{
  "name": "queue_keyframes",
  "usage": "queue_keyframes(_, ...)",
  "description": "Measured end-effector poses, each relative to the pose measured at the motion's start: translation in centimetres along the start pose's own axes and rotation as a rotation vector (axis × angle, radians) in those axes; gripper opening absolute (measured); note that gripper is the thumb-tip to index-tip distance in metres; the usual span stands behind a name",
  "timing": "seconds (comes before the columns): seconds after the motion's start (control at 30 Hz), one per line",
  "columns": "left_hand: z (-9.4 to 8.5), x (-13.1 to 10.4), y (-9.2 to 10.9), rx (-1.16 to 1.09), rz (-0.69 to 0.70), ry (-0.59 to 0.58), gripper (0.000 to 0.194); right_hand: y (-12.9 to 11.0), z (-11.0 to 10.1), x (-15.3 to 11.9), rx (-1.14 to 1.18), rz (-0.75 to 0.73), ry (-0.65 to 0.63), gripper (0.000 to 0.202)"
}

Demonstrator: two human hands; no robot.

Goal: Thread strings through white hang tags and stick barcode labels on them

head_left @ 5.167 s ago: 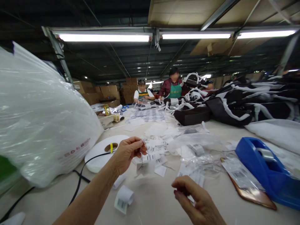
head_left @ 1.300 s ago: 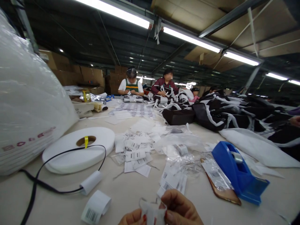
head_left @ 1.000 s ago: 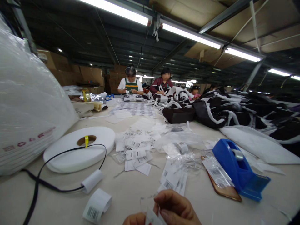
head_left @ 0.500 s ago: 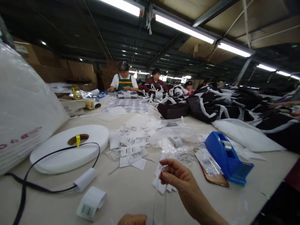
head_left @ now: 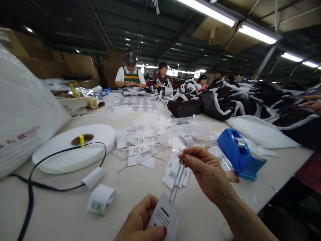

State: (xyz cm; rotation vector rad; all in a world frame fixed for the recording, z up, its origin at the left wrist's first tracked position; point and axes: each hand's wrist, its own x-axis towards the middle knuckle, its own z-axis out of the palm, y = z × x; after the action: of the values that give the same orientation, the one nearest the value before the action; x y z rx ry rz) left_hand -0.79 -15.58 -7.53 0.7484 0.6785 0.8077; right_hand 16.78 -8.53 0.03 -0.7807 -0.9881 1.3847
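Note:
My left hand (head_left: 142, 222) grips a white printed hang tag (head_left: 164, 214) at the bottom centre, thumb across its front. From the tag's top a thin grey string loop (head_left: 177, 182) runs up to my right hand (head_left: 200, 167), whose thumb and fingertips pinch its upper end. Just behind the string lies a small group of white barcode tags (head_left: 172, 172) on the table. Farther back spreads a loose pile of printed tags (head_left: 139, 147). Part of the tag in my left hand is hidden by the thumb.
A blue tape dispenser (head_left: 238, 154) stands at right beside a phone (head_left: 232, 175), partly covered. At left lie a white tape roll (head_left: 100, 144), a black cord (head_left: 30, 190) and a curled label (head_left: 100, 201). Dark bags (head_left: 185, 107) are heaped behind; co-workers (head_left: 130, 73) stand across the table.
My left hand has risen into view with the hang tag. My right hand now holds the string stretched above it. The whole view has tipped down slightly.

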Motion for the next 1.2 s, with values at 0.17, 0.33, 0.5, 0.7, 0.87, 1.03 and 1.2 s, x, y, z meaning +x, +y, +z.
queue_keyframes(0.17, 0.3, 0.5, -0.1, -0.015, 0.051, -0.079, 0.050, -1.2, 1.3, 0.1, 0.071, -0.002, -0.007, 0.015)
queue_keyframes(0.33, 1.1, 0.4, 0.9, 0.025, 0.127, -0.098, 0.047, -2.1, 3.4, -0.9, 0.014, -0.049, -0.091, 0.014)
queue_keyframes(0.5, 2.4, 0.0, 1.0, 0.447, 0.366, 0.383, 0.057, -2.9, 5.7, -2.3, -0.119, -0.152, -0.143, 0.014)
queue_keyframes(0.7, 4.8, 0.7, -0.5, 0.382, 0.763, 0.819, 0.086, -2.9, 8.1, -3.4, -0.316, -0.297, -0.153, 0.013)
queue_keyframes(0.87, 5.3, 0.7, 0.4, 0.421, 0.909, 0.840, 0.059, -2.8, 9.0, -3.8, -0.345, -0.314, -0.166, 0.014)
queue_keyframes(1.03, 4.5, -0.5, 1.2, 0.387, 0.784, 0.675, 0.030, -3.3, 9.0, -3.8, -0.345, -0.380, -0.158, 0.018)
queue_keyframes(1.2, 3.9, -1.4, 1.3, 0.389, 0.529, 0.439, 0.027, -3.7, 8.9, -3.3, -0.305, -0.358, -0.145, 0.016)
